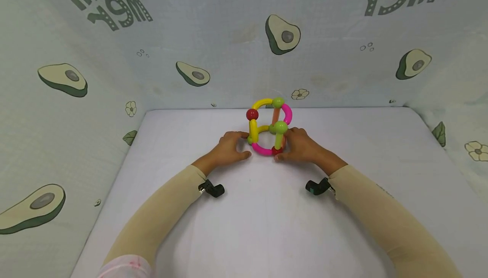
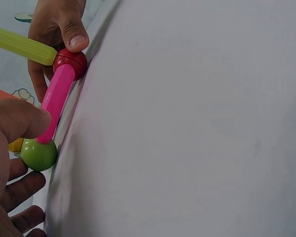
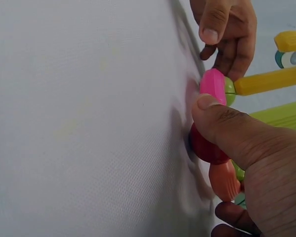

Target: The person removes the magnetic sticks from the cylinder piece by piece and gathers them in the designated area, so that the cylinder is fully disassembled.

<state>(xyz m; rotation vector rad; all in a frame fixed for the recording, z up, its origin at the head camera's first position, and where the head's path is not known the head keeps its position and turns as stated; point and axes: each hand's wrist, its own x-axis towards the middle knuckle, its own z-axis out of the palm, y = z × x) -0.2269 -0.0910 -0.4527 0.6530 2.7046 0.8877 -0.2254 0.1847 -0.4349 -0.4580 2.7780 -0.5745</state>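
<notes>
My right hand [image 1: 300,145] grips the multicoloured, glossy rod-and-ball frame [image 1: 281,126] on the white counter [image 1: 263,214], my left hand [image 1: 229,148] spread beside it.

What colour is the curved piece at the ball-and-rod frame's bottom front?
The curved piece is bright pink; the left wrist view shows it best.

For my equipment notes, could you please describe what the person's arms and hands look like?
Left sleeve and right sleeve are beige; above the left one shows a pale pink cuff with reddish marks. A black camera sits at each sleeve's end. Left hand and right hand are bare.
</notes>
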